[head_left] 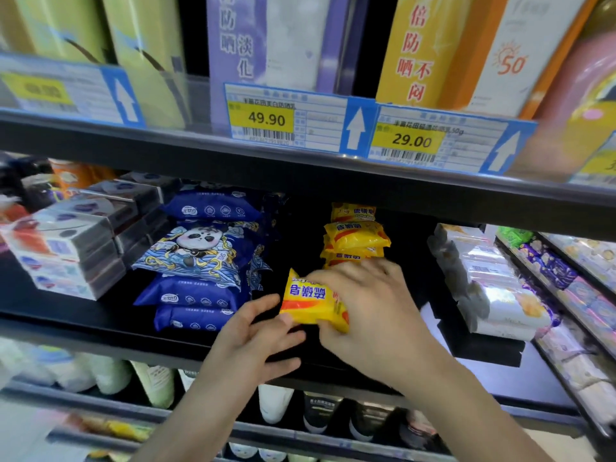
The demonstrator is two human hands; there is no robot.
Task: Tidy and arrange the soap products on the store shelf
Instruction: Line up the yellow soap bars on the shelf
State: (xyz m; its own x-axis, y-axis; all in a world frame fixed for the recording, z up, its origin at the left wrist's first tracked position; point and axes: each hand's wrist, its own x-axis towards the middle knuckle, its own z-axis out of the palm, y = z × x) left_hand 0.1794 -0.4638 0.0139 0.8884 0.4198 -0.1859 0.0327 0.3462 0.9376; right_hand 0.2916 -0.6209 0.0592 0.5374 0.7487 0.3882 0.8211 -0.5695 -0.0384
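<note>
A yellow soap packet (308, 303) with blue lettering is held just above the front of the black middle shelf (100, 323). My right hand (370, 311) grips it from the right, fingers over its top. My left hand (258, 338) touches its lower left corner with the thumb and fingertips. Behind it a stack of the same yellow soap packets (355, 236) sits further back on the shelf. Left of that stands a pile of dark blue packets (200, 261), one with a panda picture.
Grey boxed soaps (76, 241) are stacked at the far left, white wrapped packs (490, 278) at the right. The upper shelf edge carries price tags (286, 120) under tall boxes. Bottles (276, 401) stand on the shelf below.
</note>
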